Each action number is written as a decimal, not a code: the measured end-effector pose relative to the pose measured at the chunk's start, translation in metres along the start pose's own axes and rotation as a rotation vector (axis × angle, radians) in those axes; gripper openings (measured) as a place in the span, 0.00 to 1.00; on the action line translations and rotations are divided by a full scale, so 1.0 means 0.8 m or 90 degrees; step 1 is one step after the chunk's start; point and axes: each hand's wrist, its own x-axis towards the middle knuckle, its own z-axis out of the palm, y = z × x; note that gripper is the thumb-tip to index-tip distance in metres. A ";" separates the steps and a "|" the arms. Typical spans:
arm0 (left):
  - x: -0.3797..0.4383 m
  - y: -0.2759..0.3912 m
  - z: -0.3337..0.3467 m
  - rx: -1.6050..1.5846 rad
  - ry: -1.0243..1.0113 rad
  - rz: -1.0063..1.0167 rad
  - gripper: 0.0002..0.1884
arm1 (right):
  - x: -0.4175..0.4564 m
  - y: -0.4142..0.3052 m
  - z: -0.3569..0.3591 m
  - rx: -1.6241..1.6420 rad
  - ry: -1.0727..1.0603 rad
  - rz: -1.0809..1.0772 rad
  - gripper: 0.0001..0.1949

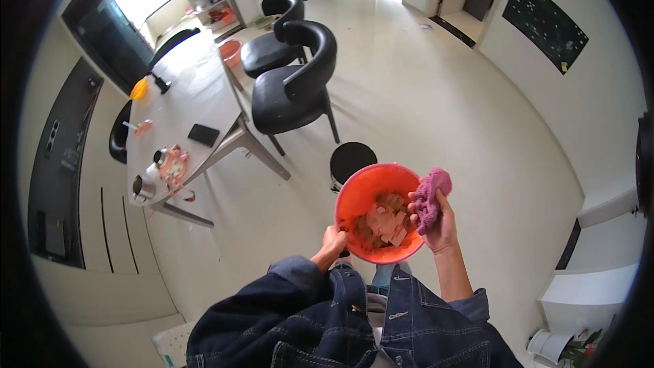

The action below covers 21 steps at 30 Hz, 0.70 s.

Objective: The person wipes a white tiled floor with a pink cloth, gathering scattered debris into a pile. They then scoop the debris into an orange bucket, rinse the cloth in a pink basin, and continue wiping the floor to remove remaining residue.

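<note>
An orange-red plastic bucket is held up in front of my body, its mouth facing me. My left hand grips its left rim. Crumpled pale paper scraps and other litter lie in the bottom of the bucket. In my right hand is a bunched purple cloth, held at the bucket's right rim; some of the fingers reach around behind the cloth. Just beyond the bucket a round black-topped bin stands on the floor, partly hidden by the bucket.
Two black chairs stand ahead, beside a table on the left. The table bears a phone, a pink bottle, a metal cup and a yellow bowl. A potted plant is at lower right; a wall runs along the right.
</note>
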 end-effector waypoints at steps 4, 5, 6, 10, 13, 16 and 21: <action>0.082 0.084 0.080 0.132 -0.048 -0.034 0.14 | 0.022 -0.075 -0.052 0.082 0.088 -0.095 0.23; 0.094 0.118 0.104 0.128 -0.067 -0.052 0.14 | 0.032 -0.100 -0.060 0.091 0.120 -0.117 0.23; 0.113 0.134 0.120 0.114 -0.079 -0.039 0.13 | 0.048 -0.107 -0.080 0.099 0.126 -0.144 0.23; 0.191 0.208 0.199 0.170 -0.109 -0.073 0.13 | 0.125 -0.189 -0.118 0.134 0.164 -0.176 0.23; 0.265 0.260 0.268 0.188 -0.114 -0.075 0.13 | 0.212 -0.265 -0.147 0.125 0.170 -0.151 0.23; 0.320 0.305 0.321 0.127 -0.078 -0.052 0.12 | 0.304 -0.347 -0.148 0.074 0.159 -0.113 0.22; 0.415 0.402 0.352 0.115 -0.013 -0.037 0.11 | 0.449 -0.439 -0.128 0.052 0.052 -0.046 0.22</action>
